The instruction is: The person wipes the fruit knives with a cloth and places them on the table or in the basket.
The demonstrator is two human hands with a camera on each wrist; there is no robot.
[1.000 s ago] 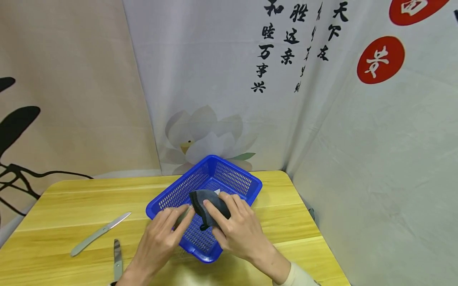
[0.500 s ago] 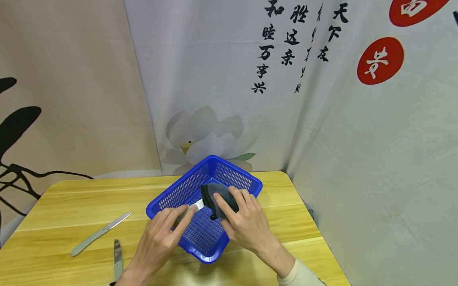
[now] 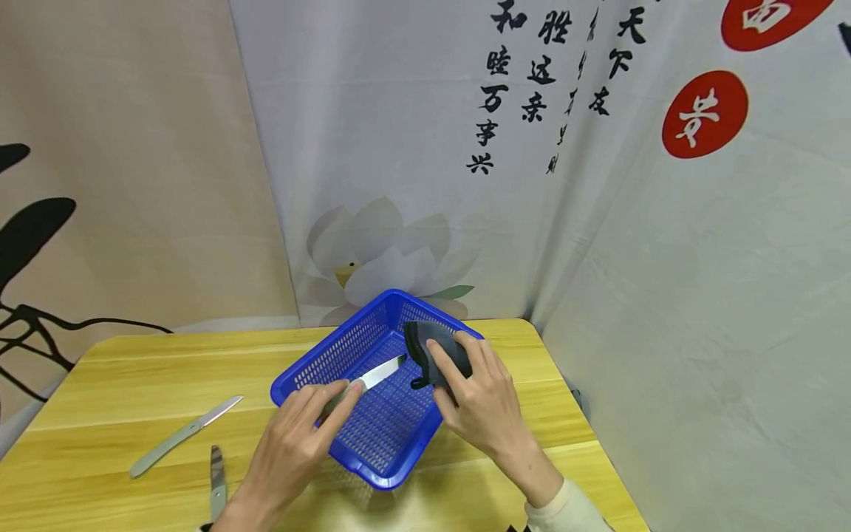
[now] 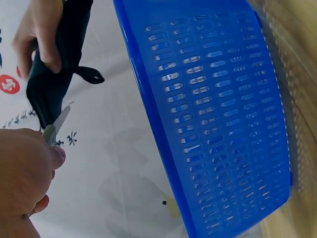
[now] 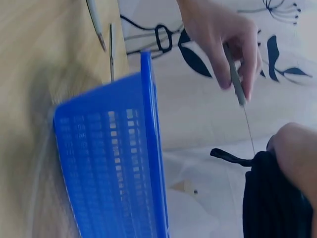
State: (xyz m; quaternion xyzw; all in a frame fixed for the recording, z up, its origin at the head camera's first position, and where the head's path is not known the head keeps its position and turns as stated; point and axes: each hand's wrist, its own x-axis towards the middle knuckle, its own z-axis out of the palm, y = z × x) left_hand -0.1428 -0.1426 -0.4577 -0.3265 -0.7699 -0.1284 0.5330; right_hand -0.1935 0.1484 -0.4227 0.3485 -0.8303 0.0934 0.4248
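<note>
In the head view, 2 hands worked above 1 blue basket (image 3: pixel 346 351) of perforated plastic, its corners rounded, at the lower centre of the frame. The left hand (image 3: pixel 289 440) pinched 1 smooth-handled knife (image 3: pixel 384 372), its flat, shiny blade slanting up to the right. The right hand (image 3: pixel 482 399) had its fingers curled on 1 folded cloth (image 3: pixel 431 338), soft and grey-blue with a black border, over the basket's right part; the blade's tip sat just beside that border, though contact could not be told. At lower left lay 2 loose knives (image 3: pixel 178 439), making 3 in all, each with a slim grey-green handle and a metal blade, on 1 wood-grained table (image 3: pixel 146 369). Behind hung a creased fabric backdrop (image 3: pixel 399 133), printed with 2 red ovals (image 3: pixel 705 114) at upper right and 1 pale flower (image 3: pixel 392 258) near the centre. In the left wrist view, the basket's wall, pierced by rows of slots, filled the right of the frame; at upper left the cloth looked nearly black, with 1 narrow loop (image 4: pixel 90 75) sticking out. In the right wrist view, the smooth-handled knife showed thin and edge-on at upper right, its handle between thumb and fingers, the cloth bunched thickly at lower right, and the 2 loose knives partly visible at upper left.
</note>
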